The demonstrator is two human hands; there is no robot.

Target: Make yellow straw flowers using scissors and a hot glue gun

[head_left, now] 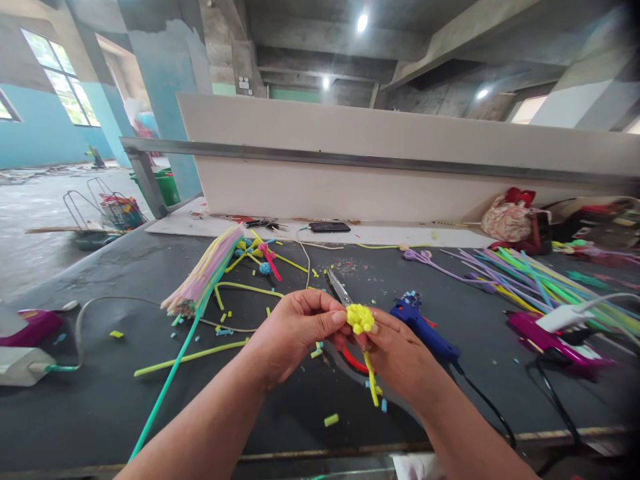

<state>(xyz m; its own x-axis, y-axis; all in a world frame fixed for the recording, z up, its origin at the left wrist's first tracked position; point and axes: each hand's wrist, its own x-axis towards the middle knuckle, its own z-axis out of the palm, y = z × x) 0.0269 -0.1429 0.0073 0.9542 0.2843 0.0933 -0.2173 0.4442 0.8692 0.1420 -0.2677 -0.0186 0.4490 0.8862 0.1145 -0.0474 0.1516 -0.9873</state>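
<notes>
My left hand (295, 330) and my right hand (395, 350) meet above the dark table (100, 393). Both pinch a small yellow pipe-cleaner flower (361, 319), whose yellow stem (371, 381) hangs down from under my right hand. My left thumb and fingers are pressed on the flower's left side. My right fingers are curled round its base and stem. Scissors (340, 288) with red handles lie on the table just behind and under my hands. A blue glue gun (423, 328) lies right of my right hand.
A bundle of pastel pipe cleaners (203, 273) lies left of centre, another green and purple spread (540, 277) at the right. Yellow offcuts litter the table. A pink glue gun (555, 340) with cables sits right, a phone (329, 227) and a red bag (510, 217) by the white partition.
</notes>
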